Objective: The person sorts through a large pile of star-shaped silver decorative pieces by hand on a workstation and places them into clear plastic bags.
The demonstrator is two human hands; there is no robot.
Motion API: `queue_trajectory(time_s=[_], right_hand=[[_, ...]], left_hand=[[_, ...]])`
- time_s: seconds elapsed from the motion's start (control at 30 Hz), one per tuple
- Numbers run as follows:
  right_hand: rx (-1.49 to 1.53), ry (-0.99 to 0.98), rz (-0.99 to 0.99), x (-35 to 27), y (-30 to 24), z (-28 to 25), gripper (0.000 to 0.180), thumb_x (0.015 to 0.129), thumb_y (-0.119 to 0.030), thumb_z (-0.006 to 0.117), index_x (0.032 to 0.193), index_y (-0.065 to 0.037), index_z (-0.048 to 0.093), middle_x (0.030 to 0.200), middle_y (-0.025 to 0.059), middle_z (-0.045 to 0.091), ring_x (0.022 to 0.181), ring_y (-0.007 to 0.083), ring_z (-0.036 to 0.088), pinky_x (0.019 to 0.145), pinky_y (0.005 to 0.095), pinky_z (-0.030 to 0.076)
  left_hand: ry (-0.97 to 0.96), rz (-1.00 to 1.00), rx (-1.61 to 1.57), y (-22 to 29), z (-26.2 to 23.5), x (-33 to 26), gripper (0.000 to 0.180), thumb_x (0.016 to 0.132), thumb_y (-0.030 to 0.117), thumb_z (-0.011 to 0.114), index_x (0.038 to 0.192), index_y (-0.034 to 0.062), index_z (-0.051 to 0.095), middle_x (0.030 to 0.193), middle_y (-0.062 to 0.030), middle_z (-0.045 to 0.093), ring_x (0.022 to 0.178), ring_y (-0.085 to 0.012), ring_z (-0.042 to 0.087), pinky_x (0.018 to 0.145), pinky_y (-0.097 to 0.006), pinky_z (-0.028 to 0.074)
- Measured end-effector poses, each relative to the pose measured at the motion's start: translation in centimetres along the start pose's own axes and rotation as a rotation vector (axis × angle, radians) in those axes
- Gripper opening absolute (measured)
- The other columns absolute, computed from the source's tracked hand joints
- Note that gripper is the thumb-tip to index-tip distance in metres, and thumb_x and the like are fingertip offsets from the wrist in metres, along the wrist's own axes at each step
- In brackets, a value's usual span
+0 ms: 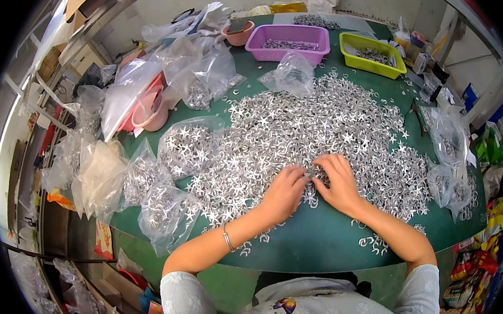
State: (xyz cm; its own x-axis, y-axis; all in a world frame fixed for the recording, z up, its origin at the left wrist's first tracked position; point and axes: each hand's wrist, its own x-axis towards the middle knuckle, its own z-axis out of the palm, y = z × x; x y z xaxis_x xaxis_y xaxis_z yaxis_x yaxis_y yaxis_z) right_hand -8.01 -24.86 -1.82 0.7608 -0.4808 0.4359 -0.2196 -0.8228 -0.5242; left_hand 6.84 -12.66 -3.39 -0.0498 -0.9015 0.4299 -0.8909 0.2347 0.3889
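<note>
A wide heap of small silver metal pieces (312, 119), some star-shaped and some crescent or ring-like, spreads over the green tabletop (308, 234). At the heap's near edge my left hand (287, 194) rests with its fingers curled down into the pieces; whatever they pinch is hidden. Just to its right lies my right hand (338, 181), fingers reaching forward and thumb apart, touching the pieces. Between the two hands a few silver pieces show. A metal bangle (227, 237) circles my left wrist.
Clear bags of pieces (188, 146) line the left side, near a pink basin (149, 111). Behind the heap stand a purple tub (288, 52) and a yellow-green tub (372, 63), both holding pieces. More bags (448, 145) lie at the right edge. Shelves (69, 283) run lower left.
</note>
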Motion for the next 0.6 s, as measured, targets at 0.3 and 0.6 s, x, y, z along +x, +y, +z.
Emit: queue_trajectory(time_s=[0.3, 0.6], right_hand=[[-0.034, -0.149, -0.075, 1.9, 2.3, 1.0, 0.056, 0.076, -0.029, 0.073, 0.119, -0.001, 0.052, 0.120, 0.0163, 0.054, 0.116, 0.0349, 0.047, 0.098, 0.0436, 0.037], [0.019, -0.105, -0.140, -2.5, -0.7, -0.2, 0.051, 0.068, -0.018, 0.077, 0.113, -0.002, 0.056, 0.120, 0.0152, 0.052, 0.117, 0.0355, 0.047, 0.097, 0.0456, 0.038]], left_hand=[[0.086, -0.208, 0.166, -1.1, 2.1, 1.7, 0.044, 0.083, 0.007, 0.058, 0.125, -0.0016, 0.047, 0.131, -0.0200, 0.045, 0.120, -0.0401, 0.043, 0.101, -0.047, 0.035], [-0.050, -0.127, -0.027, 2.4, -0.1, -0.8, 0.039, 0.078, 0.000, 0.058, 0.117, -0.0010, 0.053, 0.127, -0.0190, 0.046, 0.118, -0.0390, 0.044, 0.098, -0.046, 0.039]])
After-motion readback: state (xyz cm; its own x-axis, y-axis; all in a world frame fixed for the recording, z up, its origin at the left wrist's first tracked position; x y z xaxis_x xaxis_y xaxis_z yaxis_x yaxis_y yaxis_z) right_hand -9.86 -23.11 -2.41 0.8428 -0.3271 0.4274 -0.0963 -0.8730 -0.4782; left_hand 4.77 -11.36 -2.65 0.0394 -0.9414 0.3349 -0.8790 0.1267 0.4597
